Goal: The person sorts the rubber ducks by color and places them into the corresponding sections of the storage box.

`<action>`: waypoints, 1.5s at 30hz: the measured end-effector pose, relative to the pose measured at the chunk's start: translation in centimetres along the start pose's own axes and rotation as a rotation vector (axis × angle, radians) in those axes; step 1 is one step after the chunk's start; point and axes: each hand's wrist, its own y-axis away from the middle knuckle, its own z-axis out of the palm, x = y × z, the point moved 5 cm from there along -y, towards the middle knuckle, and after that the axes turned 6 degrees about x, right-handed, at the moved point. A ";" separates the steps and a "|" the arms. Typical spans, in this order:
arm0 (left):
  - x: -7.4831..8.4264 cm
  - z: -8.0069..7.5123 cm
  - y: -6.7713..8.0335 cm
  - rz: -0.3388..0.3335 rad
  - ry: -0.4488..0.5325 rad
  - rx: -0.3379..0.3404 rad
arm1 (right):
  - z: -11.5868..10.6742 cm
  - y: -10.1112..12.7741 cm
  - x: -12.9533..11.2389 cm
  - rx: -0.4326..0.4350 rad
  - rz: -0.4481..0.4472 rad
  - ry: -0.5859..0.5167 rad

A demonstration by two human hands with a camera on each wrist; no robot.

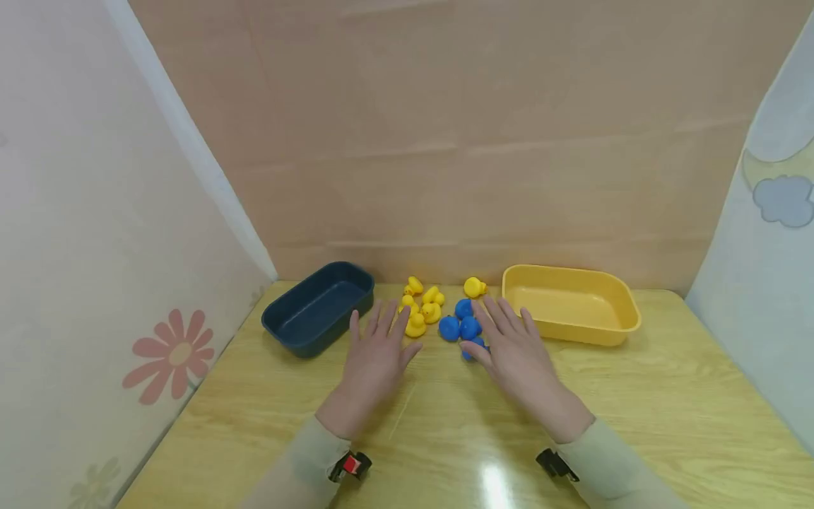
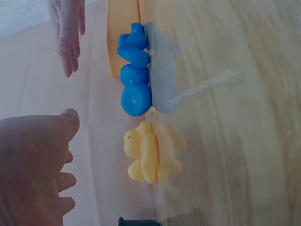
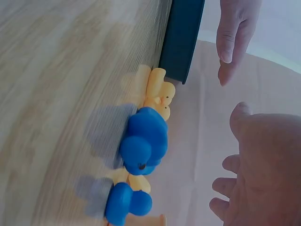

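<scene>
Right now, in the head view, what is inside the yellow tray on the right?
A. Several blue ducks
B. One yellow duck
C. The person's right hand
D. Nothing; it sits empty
D: the yellow tray shows only its bare floor, while the blue ducks and yellow ducks all lie on the table between the two trays, and both hands hover in front of them.

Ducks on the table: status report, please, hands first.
Left hand open, above the yellow ducks. Right hand open, over the blue ducks. Nothing gripped. Blue tray and yellow tray flank the pile, nothing blocking.
</scene>
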 end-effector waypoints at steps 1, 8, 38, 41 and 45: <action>-0.2 -0.1 0.0 -0.005 0.002 0.002 | 0.1 -0.1 -0.1 0.004 -0.003 0.004; -1.9 -0.8 0.4 -0.036 0.064 0.054 | 0.6 -0.8 -0.9 0.044 -0.035 -0.012; -10.0 -0.9 2.9 -0.247 0.155 0.111 | 4.2 -4.0 -4.7 -0.015 -0.105 -0.111; -10.8 -0.7 3.1 -0.274 0.151 0.081 | 4.6 -4.4 -5.1 -0.020 -0.113 -0.138; -11.6 -0.6 3.5 -0.293 0.154 0.058 | 5.0 -4.8 -5.7 -0.041 -0.124 -0.140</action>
